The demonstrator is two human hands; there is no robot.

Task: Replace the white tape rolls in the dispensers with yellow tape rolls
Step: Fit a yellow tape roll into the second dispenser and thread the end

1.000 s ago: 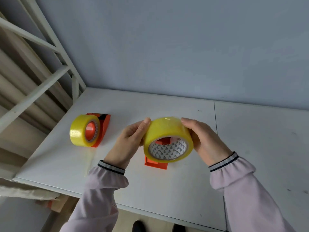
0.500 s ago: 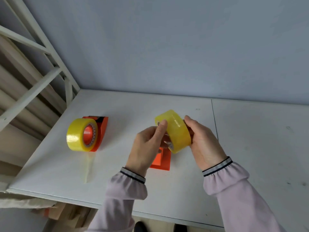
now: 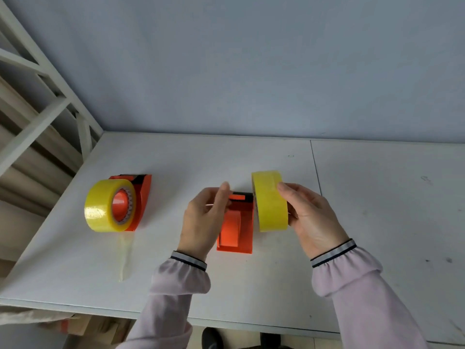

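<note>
At centre of white table (image 3: 377, 222), lying flat: empty orange dispenser (image 3: 236, 222), black cutter end toward 12 o'clock, bare hub on top, no roll mounted. Just beside it at 3 o'clock, held on edge above the tabletop: yellow tape roll (image 3: 269, 201), broad yellow band facing the camera, core turned sideways and not visible. Gripped by right hand (image 3: 312, 217), fingers curled partly closed around the roll's far side, fingertips (image 3: 281, 186) pressing on the outer band near the top. At 9 o'clock of the empty dispenser: left hand (image 3: 203, 217), thumb and forefinger pinched nearly together above the cutter end; cannot tell whether pinching a free end of tape, only a faint pale line between hand and roll. Rest of left fingers folded loosely, not touching the roll. Pale pink sleeves with striped cuffs on both wrists.

Well apart at 9 o'clock, near the table's left edge: second orange dispenser (image 3: 143, 197) standing on its side, loaded with another yellow roll (image 3: 100, 210) around an orange hub. Trailing from that roll toward 6 o'clock: loose strip of tape (image 3: 125, 258) lying flat on the table. Beyond the left edge, white frame (image 3: 37, 117) at 10 o'clock.
</note>
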